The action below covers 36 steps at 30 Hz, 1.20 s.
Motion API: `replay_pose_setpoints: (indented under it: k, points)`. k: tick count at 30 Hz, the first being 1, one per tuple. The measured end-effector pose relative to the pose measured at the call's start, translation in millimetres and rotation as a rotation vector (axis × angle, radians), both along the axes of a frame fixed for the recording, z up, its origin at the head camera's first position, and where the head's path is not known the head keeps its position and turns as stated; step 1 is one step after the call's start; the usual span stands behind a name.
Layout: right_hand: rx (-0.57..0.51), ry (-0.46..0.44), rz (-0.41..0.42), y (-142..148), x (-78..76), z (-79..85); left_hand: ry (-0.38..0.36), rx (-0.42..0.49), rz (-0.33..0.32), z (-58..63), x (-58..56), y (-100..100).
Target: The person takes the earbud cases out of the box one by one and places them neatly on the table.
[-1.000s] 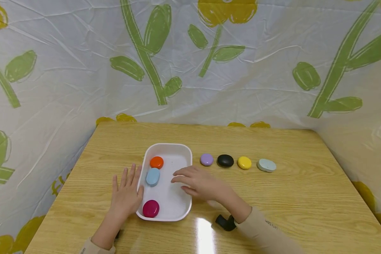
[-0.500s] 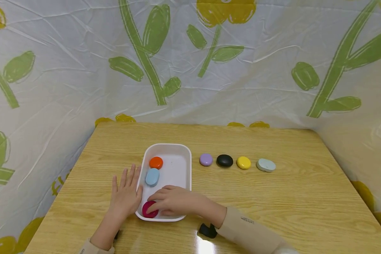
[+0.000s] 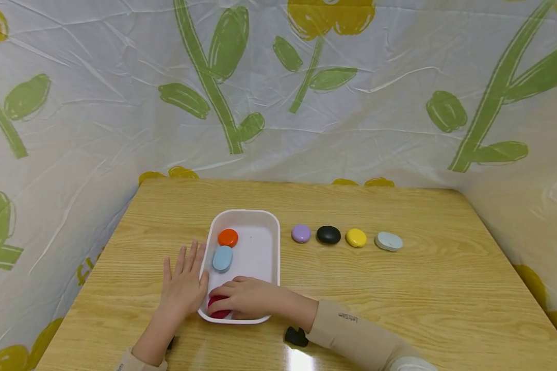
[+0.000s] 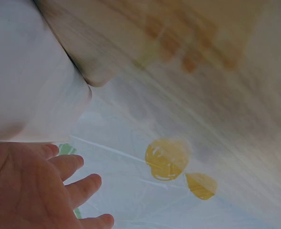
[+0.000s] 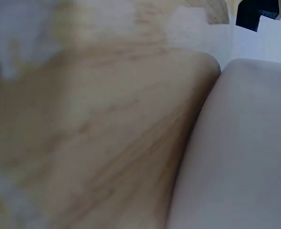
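In the head view, a white tray (image 3: 252,218) holds a glossy orange disc (image 3: 228,238), a light blue oblong piece (image 3: 222,259) and a crimson disc (image 3: 219,306). My right hand (image 3: 248,299) reaches in over the tray's right side, fingers bent round the crimson disc and partly covering it. Flat fingers spread, my left hand (image 3: 183,288) lies along the outside of the tray's left wall. Palm and fingertips of that left hand (image 4: 31,191) show beside the tray wall (image 4: 31,71) in the left wrist view. The right wrist view shows the tray's outside wall (image 5: 240,152), with the right fingers out of sight.
Right of the tray, a row on the wooden table (image 3: 422,288) has a lilac disc (image 3: 301,233), a black oval (image 3: 328,235), a yellow disc (image 3: 356,238) and a pale grey-blue oblong piece (image 3: 389,241). A flower-printed sheet (image 3: 376,118) hangs behind and at both sides.
My right hand has moved from the tray's right edge down and left to the crimson disc, and its fingers have closed round it. The left hand has stayed in place.
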State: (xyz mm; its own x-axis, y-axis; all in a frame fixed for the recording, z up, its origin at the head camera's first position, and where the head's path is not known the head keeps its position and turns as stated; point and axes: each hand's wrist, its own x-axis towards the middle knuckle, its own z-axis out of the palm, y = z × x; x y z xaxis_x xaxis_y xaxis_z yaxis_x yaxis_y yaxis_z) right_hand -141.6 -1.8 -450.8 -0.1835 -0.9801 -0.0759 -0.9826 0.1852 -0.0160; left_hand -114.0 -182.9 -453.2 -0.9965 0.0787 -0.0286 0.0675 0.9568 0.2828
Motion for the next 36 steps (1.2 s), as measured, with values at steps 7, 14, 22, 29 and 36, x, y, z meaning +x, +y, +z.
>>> replay_pose_setpoints:
  k: [7,14,22,29,36]
  points:
    - [-0.035,0.018,0.005,-2,0.1,-2.7,0.022,-0.013,0.004,0.2,0.4,0]
    - [0.024,0.028,-0.006,-1,-1.2,1.3,0.035,-0.019,0.008,0.8,0.9,1]
    - [0.122,-0.025,-0.099,3,-5.9,8.3,0.036,-0.023,0.009,0.4,2.1,3]
    - [-0.059,-0.006,-0.221,24,-22.5,23.4,0.042,-0.036,0.014,-0.1,2.5,4]
    - [-0.300,-0.051,-0.374,65,-42.2,36.6,0.028,-0.034,0.018,-0.4,2.9,4]
